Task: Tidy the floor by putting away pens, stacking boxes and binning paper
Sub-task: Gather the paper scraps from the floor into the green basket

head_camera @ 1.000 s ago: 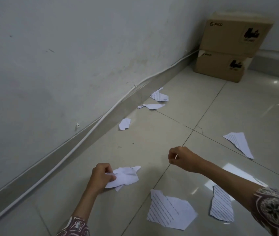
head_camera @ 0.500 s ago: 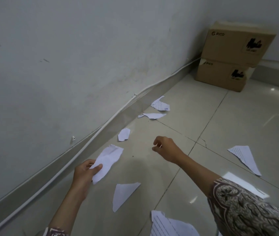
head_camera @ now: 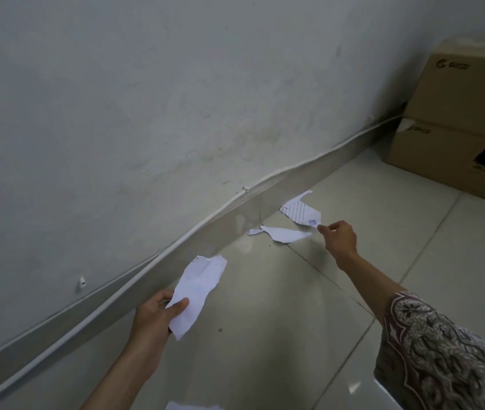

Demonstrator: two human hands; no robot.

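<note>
A torn sheet (head_camera: 197, 291) is pinched in the left hand (head_camera: 155, 316), its fingers (head_camera: 179, 306) clamped on the lower edge, so one piece is judged collected but not yet binned. Further right, two scraps (head_camera: 285, 233) lie on the floor (head_camera: 265, 335) near the skirting. The right hand (head_camera: 340, 236) is stretched toward them, its fingers curled together; whether anything is pinched cannot be told. At the far right, two boxes (head_camera: 457, 119) are seen already stacked. No bin and no pens are shown, so binning is judged outstanding.
</note>
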